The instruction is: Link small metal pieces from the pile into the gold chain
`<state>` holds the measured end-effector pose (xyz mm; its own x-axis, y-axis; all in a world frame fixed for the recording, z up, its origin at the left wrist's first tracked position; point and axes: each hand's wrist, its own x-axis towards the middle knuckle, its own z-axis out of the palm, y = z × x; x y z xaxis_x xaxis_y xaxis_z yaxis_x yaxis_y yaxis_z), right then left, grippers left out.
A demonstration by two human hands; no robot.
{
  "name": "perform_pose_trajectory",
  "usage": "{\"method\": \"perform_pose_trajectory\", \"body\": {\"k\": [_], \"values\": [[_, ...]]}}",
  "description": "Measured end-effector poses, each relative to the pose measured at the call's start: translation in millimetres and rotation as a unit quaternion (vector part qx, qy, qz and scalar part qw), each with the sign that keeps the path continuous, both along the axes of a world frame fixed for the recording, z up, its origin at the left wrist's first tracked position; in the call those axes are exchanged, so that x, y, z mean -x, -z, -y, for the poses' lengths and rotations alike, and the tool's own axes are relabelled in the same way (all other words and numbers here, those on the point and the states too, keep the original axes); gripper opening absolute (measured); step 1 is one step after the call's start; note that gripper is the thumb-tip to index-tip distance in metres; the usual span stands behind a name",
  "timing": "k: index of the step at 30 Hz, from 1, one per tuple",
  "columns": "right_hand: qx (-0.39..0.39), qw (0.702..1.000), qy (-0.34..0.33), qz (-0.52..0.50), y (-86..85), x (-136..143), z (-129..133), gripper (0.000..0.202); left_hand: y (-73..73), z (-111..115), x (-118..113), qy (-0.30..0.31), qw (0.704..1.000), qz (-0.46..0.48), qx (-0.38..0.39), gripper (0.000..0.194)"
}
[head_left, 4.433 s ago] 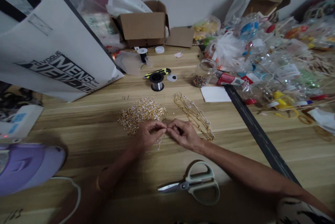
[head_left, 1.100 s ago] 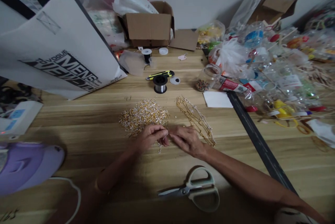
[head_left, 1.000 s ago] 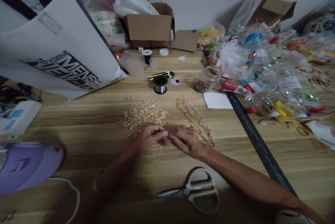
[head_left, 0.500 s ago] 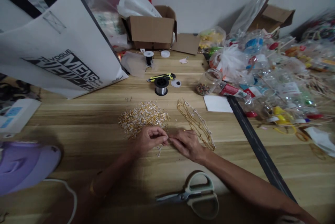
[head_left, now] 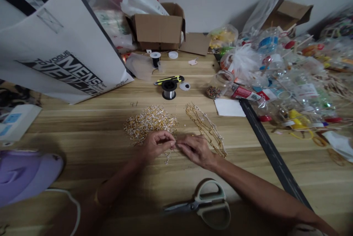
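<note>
My left hand [head_left: 160, 143] is closed, thumb and forefinger pinched over the near edge of a pile of small gold and silver jewelry pieces [head_left: 150, 120]. Opposite it, my right hand [head_left: 197, 149] is pinched too, and the fingertips of both hands almost meet. Whatever sits between the fingertips is too small to name. A short silver chain piece [head_left: 167, 158] shows just below my left fingers. Gold and silver chains [head_left: 205, 127] lie stretched out beyond my right hand. Light-handled scissors [head_left: 212, 203] rest on the table nearer to me.
A spool of silver wire [head_left: 169, 90] stands behind the pile, with a yellow-black utility knife [head_left: 169, 80] beyond. Bottles and bags crowd the right, near a jar of beads [head_left: 220, 83]. A white bag [head_left: 68, 52] and a purple iron-like object [head_left: 30, 175] occupy the left.
The whole view has shifted slightly. Both hands stay pinched together at nearly the same spot, and nothing on the table has visibly moved.
</note>
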<state>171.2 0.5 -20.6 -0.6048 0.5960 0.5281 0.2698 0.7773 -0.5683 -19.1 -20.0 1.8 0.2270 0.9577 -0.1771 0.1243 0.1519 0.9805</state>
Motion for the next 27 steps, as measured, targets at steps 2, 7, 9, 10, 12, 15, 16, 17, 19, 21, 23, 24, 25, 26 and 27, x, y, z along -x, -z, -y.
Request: {"method": "perform_pose_trajectory", "body": {"k": [2,7,9,10,12,15,16,17,19,21,23,24,25,26,27], "values": [[0.003,1.000,0.000,-0.004,1.1,0.0,0.1,0.014,-1.2,0.2,-0.6,0.007,1.000,-0.014,-0.009,0.012],[0.009,1.000,0.002,-0.015,2.3,-0.3,-0.2,0.013,-2.0,0.2,-1.9,0.015,0.998,-0.045,-0.036,0.010],[0.009,1.000,0.003,-0.014,2.2,-0.5,-0.4,0.013,-1.2,0.0,-2.3,0.014,0.997,-0.053,-0.044,0.010],[0.009,1.000,0.002,-0.012,2.2,-0.7,-0.5,0.013,-0.8,0.0,-2.4,0.012,0.997,-0.058,-0.050,0.011],[0.008,1.000,0.003,-0.008,2.2,-0.8,-0.5,0.013,-0.3,0.2,-2.8,0.009,0.996,-0.069,-0.061,0.011],[0.005,1.000,0.006,-0.008,2.7,-0.7,-0.5,0.012,0.6,1.3,-3.4,0.005,0.993,-0.090,-0.079,0.011],[0.005,1.000,0.008,-0.008,2.9,-0.6,-0.5,0.011,1.3,1.9,-3.6,0.003,0.991,-0.099,-0.085,0.011],[0.006,1.000,0.009,-0.008,3.0,-0.5,-0.5,0.011,2.4,2.5,-3.7,0.001,0.990,-0.108,-0.093,0.011],[0.008,1.000,0.011,-0.008,3.1,-0.4,-0.6,0.011,5.3,3.8,-3.8,0.002,0.986,-0.126,-0.112,0.011],[0.010,1.000,0.012,-0.009,3.1,-0.4,-0.7,0.012,8.4,4.9,-3.9,0.006,0.980,-0.143,-0.135,0.011],[0.012,1.000,0.011,-0.008,3.2,-0.5,-0.9,0.012,10.5,5.8,-4.3,0.010,0.976,-0.155,-0.155,0.010],[0.014,1.000,0.011,-0.008,3.3,-0.5,-0.9,0.012,10.8,6.1,-4.6,0.011,0.974,-0.158,-0.160,0.009],[0.015,1.000,0.010,-0.007,3.6,-0.5,-0.9,0.012,10.6,6.3,-5.0,0.012,0.974,-0.159,-0.160,0.009],[0.016,1.000,0.010,-0.007,3.9,-0.5,-0.8,0.012,10.0,6.5,-5.5,0.012,0.975,-0.158,-0.157,0.009],[0.017,1.000,0.011,-0.007,4.2,-0.5,-0.7,0.012,9.0,6.5,-6.0,0.011,0.976,-0.157,-0.153,0.009]]}}
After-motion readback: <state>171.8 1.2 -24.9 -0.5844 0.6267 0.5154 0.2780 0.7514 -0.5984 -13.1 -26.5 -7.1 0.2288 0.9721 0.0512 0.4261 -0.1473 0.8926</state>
